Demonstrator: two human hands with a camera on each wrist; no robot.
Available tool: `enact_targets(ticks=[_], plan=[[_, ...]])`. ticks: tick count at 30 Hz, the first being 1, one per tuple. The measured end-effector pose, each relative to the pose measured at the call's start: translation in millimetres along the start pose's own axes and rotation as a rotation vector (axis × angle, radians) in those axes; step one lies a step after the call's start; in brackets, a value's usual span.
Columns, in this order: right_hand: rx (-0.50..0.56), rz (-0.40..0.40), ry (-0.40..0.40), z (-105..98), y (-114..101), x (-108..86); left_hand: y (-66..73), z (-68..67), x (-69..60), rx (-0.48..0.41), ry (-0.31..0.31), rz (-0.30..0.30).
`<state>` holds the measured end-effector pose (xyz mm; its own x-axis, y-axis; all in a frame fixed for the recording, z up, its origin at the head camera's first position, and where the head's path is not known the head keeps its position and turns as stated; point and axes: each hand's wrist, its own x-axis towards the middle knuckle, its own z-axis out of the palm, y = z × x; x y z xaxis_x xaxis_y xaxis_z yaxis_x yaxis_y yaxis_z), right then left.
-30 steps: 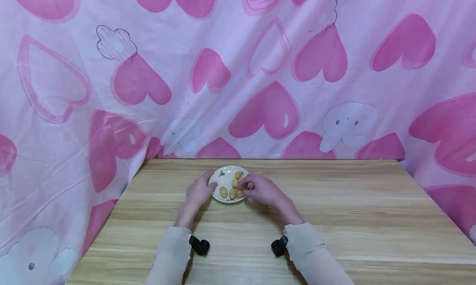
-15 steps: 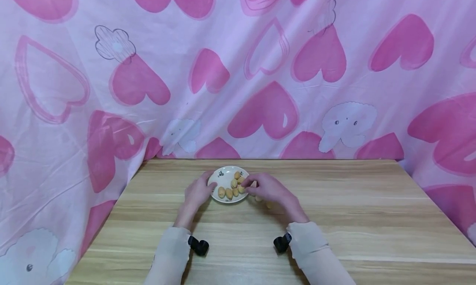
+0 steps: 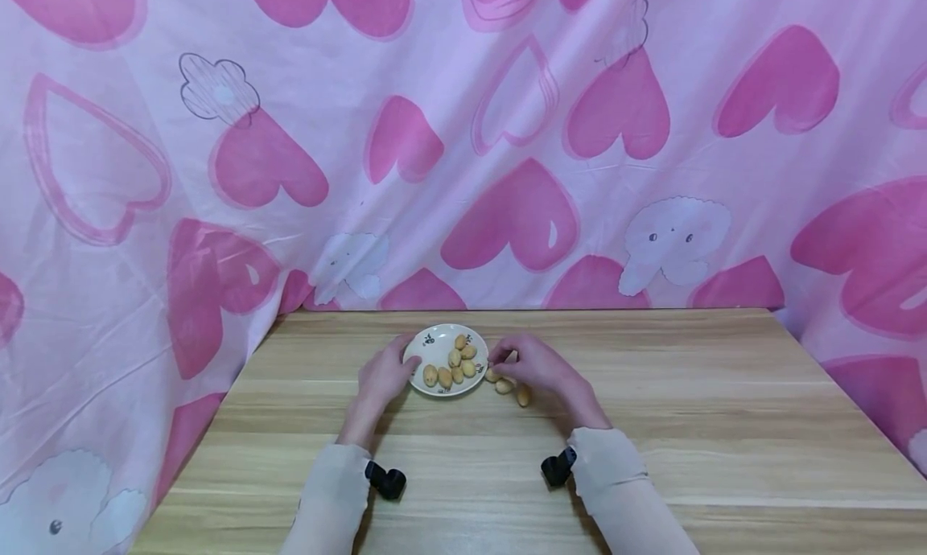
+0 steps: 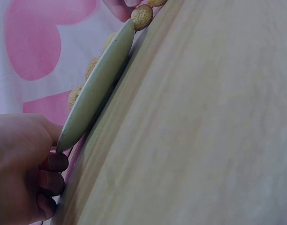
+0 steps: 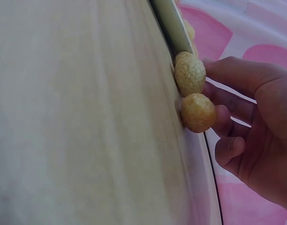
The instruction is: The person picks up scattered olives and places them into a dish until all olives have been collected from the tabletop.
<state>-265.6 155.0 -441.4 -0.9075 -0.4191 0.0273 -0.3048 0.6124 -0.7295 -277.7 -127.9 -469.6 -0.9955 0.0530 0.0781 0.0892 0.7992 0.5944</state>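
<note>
A white plate [image 3: 434,346] with small dark motifs rests near the table's back, carrying several small, oval, tan wrinkled pieces [image 3: 445,377], like nuts or dried fruit. My left hand [image 3: 384,376] grips its left rim; in the left wrist view, the thumb lies over the rim and the fingers curl below. To the right of the plate, my right hand [image 3: 536,364] reaches toward loose wrinkled pieces [image 3: 523,395] on the table. Its thumb and forefinger stand slightly apart beside a pale wrinkled piece [image 5: 190,73]. The fingertips are partly hidden, and no held piece is visible.
The wooden table [image 3: 463,474] extends toward me and to both sides. A pink cloth [image 3: 521,217] with heart prints hangs behind and beside it. Black wrist cameras [image 3: 386,481] sit at both cuffs.
My right hand has drawn back rightward from over the plate to the loose pieces beside it. More pieces show on the plate. My left hand stays on the rim.
</note>
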Motion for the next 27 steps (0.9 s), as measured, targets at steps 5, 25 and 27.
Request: enact_targets(ticks=[5, 25, 27], plan=[[0.031, 0.021, -0.013, 2.2, 4.5, -0.2, 0.3, 0.1, -0.1, 0.005, -0.003, -0.006], [0.041, 0.073, -0.010, 0.0, -0.3, -3.5, -0.8, -1.8, 0.4, -0.013, -0.007, -0.019], [0.034, 0.083, 0.000, -1.8, -0.6, -4.8, -0.3, -0.8, 1.1, -0.013, -0.008, -0.020]])
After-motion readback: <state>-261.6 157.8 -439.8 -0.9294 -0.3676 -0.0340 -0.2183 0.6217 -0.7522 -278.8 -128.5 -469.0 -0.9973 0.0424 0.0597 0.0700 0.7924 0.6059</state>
